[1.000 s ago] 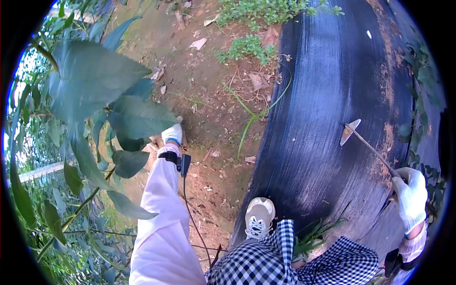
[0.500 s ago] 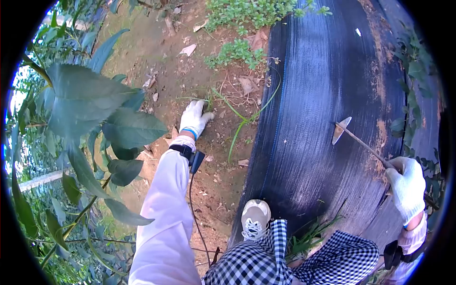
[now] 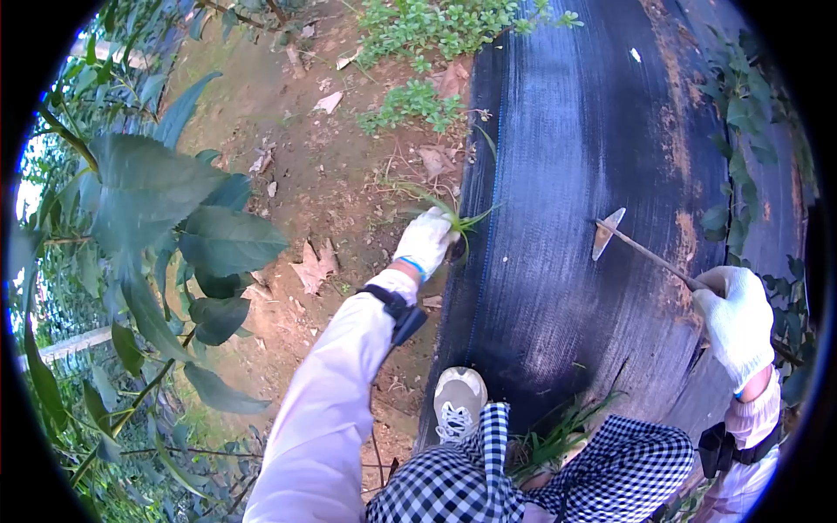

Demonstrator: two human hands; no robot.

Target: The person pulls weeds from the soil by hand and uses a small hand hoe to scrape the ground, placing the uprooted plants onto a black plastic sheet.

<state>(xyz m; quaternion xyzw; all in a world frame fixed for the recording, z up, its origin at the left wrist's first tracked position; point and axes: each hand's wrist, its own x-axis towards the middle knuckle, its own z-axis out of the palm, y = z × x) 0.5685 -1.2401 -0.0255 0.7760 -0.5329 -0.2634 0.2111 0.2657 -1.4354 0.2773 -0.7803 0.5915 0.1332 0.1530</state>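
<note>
In a white knit glove, my left hand (image 3: 425, 243) is closed around a green grass weed (image 3: 464, 221) at the border between soil and black ground cover. Thin blades fan out past the fingers, and a dark clump shows under them at the fingertips. My right hand (image 3: 738, 324), also gloved, grips the handle of a small hand hoe (image 3: 656, 259) on the right. The hoe's worn metal blade (image 3: 609, 234) points left, over the black ground cover (image 3: 558, 288).
Large leafy branches (image 3: 157, 192) fill the left side. Low green weeds (image 3: 418, 106) grow ahead along the cover's edge. Dry leaves (image 3: 315, 266) lie on the bare soil. My shoe (image 3: 459, 403) stands on the cover, with grass (image 3: 558, 436) beside it. Vines (image 3: 745, 131) run along the right.
My left hand has moved right across the soil to the cover's edge, and the weed's long blades are now gathered in it. My right hand and the hoe have barely shifted.
</note>
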